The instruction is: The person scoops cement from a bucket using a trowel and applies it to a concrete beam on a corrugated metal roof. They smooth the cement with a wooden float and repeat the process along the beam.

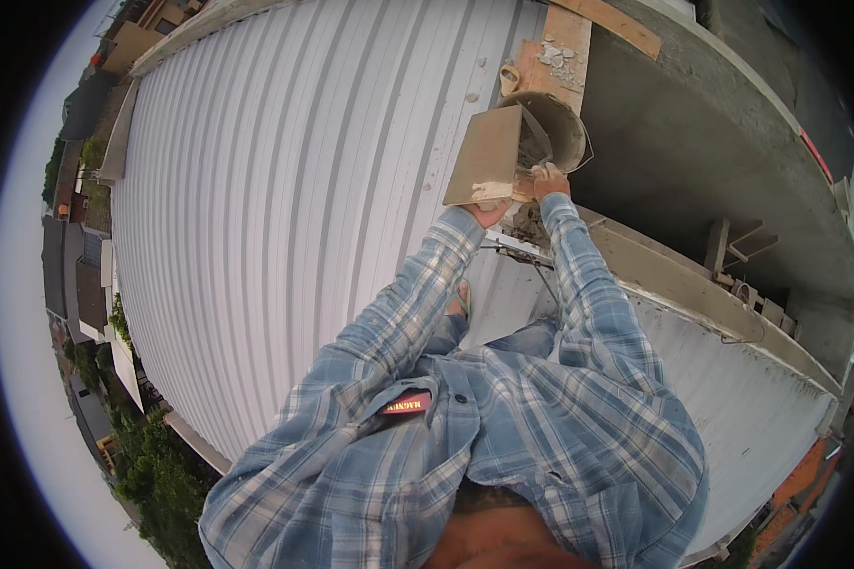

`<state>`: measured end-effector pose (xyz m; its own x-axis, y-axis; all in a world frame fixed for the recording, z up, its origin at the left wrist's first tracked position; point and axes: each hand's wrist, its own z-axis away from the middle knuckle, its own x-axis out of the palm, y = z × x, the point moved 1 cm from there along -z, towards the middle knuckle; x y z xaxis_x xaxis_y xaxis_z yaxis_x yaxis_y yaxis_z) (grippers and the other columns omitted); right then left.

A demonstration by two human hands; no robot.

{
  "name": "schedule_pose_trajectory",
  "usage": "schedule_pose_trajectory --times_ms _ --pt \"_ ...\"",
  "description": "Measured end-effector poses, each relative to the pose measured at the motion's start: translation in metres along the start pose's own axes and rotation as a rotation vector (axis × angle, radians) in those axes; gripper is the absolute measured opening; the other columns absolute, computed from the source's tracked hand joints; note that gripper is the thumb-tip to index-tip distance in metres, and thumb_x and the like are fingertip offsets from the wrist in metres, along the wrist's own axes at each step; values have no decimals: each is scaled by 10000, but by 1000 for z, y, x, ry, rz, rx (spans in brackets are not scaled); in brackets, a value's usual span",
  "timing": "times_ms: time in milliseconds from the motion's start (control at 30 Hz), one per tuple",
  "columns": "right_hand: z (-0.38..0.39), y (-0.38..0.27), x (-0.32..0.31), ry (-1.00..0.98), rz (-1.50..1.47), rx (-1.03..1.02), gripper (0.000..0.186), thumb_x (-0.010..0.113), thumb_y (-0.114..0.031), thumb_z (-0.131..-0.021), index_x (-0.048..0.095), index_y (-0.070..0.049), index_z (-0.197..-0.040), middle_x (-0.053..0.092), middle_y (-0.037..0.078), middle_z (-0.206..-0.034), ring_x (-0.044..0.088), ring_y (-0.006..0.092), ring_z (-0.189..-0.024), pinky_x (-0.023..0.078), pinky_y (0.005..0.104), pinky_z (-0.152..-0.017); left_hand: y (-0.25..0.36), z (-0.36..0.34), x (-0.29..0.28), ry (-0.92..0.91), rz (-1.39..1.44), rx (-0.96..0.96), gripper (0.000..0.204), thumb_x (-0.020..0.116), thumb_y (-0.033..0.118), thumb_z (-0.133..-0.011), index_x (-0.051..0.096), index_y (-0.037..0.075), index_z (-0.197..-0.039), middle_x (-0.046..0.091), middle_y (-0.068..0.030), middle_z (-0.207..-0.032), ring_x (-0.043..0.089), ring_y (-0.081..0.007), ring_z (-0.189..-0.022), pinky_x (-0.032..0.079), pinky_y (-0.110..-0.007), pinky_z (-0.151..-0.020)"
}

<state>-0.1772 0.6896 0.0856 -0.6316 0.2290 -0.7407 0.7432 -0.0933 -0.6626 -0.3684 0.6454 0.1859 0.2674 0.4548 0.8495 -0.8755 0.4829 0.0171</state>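
A flat tan rectangular board (485, 156), smeared with pale mortar along its near edge, is tilted up in front of me. My left hand (488, 214) grips it at that near edge, with the fingers partly hidden underneath. Right behind it a cement-caked bucket (571, 133) with a wire handle leans with its mouth toward me, grey mortar inside. At the bucket's mouth my right hand (548, 180) is closed, fingers bent; what it holds is hard to make out. A thin grey blade-like piece shows between board and bucket.
Ribbed metal roofing (285, 190) spreads to the left and under my feet. A wooden plank (565, 57) with mortar crumbs lies beyond the bucket. To the right, a concrete ledge (693, 280) borders a deep recess holding wooden pieces. Houses and trees lie far below left.
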Motion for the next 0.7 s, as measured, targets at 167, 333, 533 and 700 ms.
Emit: schedule_pose_trajectory --times_ms 167,333,533,700 --pt "44 -45 -38 -19 -229 161 464 573 -353 -955 587 9 -1245 657 223 -1174 617 379 -1128 481 403 -950 73 1 -52 -177 -28 110 361 436 330 -987 558 104 -1241 632 -91 -1211 628 -267 -1099 532 -415 -935" --pt "128 -89 -171 -215 -104 -226 363 639 -292 -921 606 13 -1115 666 197 -1017 654 392 -916 522 443 -785 56 -1 2 -93 -290 188 303 480 242 -978 569 51 -1196 656 -110 -1123 658 -261 -1024 560 -405 -880" --pt "144 -108 -173 -129 8 -385 331 668 -276 -895 614 -6 -1080 652 157 -994 658 371 -824 543 453 -676 41 24 32 -128 -428 70 302 503 238 -979 567 34 -1192 655 -125 -1111 665 -257 -1004 569 -425 -867" --pt "43 -52 -122 -83 100 -244 434 603 -369 -928 614 -25 -1192 653 198 -1159 649 389 -1007 530 446 -854 41 56 24 -124 -404 0 318 523 241 -976 566 21 -1202 661 -137 -1125 681 -259 -980 572 -427 -874"
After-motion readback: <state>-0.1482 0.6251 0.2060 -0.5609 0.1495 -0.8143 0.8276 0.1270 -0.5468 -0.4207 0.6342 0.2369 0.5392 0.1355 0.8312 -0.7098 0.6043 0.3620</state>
